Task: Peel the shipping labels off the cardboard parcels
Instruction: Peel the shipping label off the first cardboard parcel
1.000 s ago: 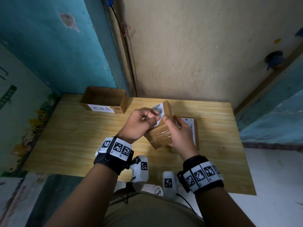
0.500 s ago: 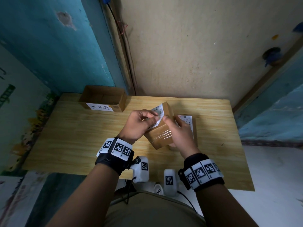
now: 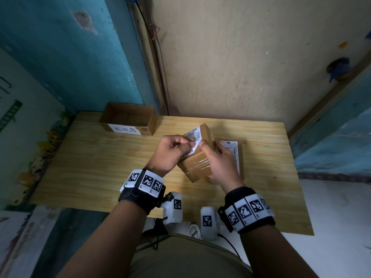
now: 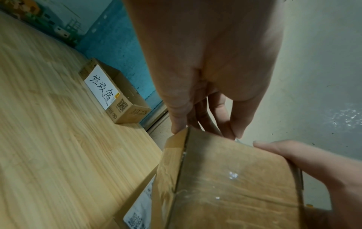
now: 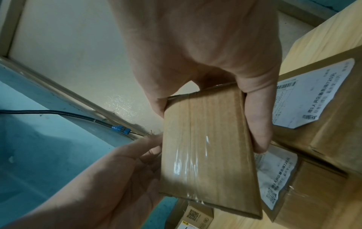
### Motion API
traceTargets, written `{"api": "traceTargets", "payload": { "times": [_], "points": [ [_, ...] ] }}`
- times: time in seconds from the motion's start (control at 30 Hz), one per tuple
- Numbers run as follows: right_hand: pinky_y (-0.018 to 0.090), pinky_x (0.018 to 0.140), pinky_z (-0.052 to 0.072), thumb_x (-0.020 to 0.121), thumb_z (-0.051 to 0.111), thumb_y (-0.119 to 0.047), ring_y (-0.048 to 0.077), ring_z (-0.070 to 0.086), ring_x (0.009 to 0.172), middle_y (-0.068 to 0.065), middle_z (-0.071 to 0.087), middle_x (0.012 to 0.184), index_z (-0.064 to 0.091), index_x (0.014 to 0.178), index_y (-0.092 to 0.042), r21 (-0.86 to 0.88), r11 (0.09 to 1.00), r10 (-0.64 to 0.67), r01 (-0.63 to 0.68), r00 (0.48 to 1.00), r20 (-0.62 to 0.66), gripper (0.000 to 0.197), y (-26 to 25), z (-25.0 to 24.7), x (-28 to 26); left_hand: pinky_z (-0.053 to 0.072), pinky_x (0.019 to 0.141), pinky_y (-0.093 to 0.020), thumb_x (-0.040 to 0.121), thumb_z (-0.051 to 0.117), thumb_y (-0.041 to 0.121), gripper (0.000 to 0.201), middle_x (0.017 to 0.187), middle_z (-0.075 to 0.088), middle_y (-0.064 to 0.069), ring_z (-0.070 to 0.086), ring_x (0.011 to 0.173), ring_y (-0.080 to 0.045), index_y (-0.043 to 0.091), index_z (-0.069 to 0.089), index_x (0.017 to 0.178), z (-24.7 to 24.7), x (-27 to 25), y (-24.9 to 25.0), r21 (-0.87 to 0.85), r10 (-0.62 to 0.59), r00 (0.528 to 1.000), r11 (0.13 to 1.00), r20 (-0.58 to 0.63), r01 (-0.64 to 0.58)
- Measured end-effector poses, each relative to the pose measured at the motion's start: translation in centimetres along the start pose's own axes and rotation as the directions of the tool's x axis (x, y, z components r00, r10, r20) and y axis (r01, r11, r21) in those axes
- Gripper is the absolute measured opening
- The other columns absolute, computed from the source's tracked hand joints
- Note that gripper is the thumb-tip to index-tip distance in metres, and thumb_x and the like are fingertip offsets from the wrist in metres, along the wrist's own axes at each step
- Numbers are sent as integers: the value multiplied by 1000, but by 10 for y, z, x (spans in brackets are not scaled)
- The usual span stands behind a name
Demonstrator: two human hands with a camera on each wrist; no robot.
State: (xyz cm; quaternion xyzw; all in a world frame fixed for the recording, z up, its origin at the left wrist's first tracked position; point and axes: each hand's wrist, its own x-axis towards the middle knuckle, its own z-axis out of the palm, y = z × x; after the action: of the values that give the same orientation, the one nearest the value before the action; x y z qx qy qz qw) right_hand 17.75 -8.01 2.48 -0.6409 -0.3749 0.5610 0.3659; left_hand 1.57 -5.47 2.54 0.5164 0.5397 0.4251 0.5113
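The right hand [image 3: 219,163] grips the tilted parcel [image 3: 197,157] while the left hand [image 3: 170,151] pinches its shipping label [image 3: 193,137] at the near-left corner.

Glossy-taped cardboard parcel [image 3: 197,163], wood-grain table [image 3: 100,157]

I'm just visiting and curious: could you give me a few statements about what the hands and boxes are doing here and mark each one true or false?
1. The right hand holds the small parcel up off the table. True.
2. The left hand lies flat on the table. False: its fingers pinch the white label on the held parcel.
3. An open box with a handwritten sign sits at the table's far left. True.
4. The label is already fully off the held parcel. False: part of it is stuck to the cardboard.
5. The second parcel behind the right hand has no label. False: a white label with barcodes covers its top.
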Motion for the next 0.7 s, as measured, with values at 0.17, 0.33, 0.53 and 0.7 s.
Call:
{"api": "traceTargets", "payload": {
  "times": [0.17, 0.33, 0.53, 0.7],
  "points": [
    [49, 90, 63, 81, 72, -60, 18, 77, 94, -5, 80, 98, 69, 106, -45, -14, 1000, -5, 5, 1000, -7, 30, 0, 2, 1, 51, 78, -17, 92, 65, 7, 18, 92, 71, -4, 66, 92, -9, -10, 66, 87, -1, 2, -5, 8, -63, 998, 998, 3, 63],
    [49, 88, 63, 65, 70, -73, 19, 75, 98, -3, 77, 109, 67, 128, -40, -35, 999, 25, -26, 999, -39, 72, -2, 7, 2, 50, 82, -28, 95, 62, 12, 18, 99, 70, -21, 65, 100, -16, 8, 60, 78, -2, 6, -5, 78, -74, 997, 994, 19, 72],
    [50, 90, 63, 71, 72, -65, 18, 77, 94, -3, 79, 101, 71, 118, -36, -26, 998, 53, -54, 998, -34, 55, -4, 5, 4, 50, 77, -20, 96, 61, 8, 17, 110, 67, -15, 62, 95, -14, 5, 60, 79, -1, 6, -2, 36, -106, 994, 994, 38, 105],
    [39, 81, 63, 85, 75, -52, 17, 77, 91, -2, 80, 99, 70, 122, -32, -22, 997, 70, -70, 998, 1, 43, -8, 3, 7, 48, 80, -17, 95, 60, 6, 27, 120, 63, -7, 60, 100, -14, 11, 58, 68, -2, 8, 1, 8, -151, 988, 989, 32, 151]
  ]
}}
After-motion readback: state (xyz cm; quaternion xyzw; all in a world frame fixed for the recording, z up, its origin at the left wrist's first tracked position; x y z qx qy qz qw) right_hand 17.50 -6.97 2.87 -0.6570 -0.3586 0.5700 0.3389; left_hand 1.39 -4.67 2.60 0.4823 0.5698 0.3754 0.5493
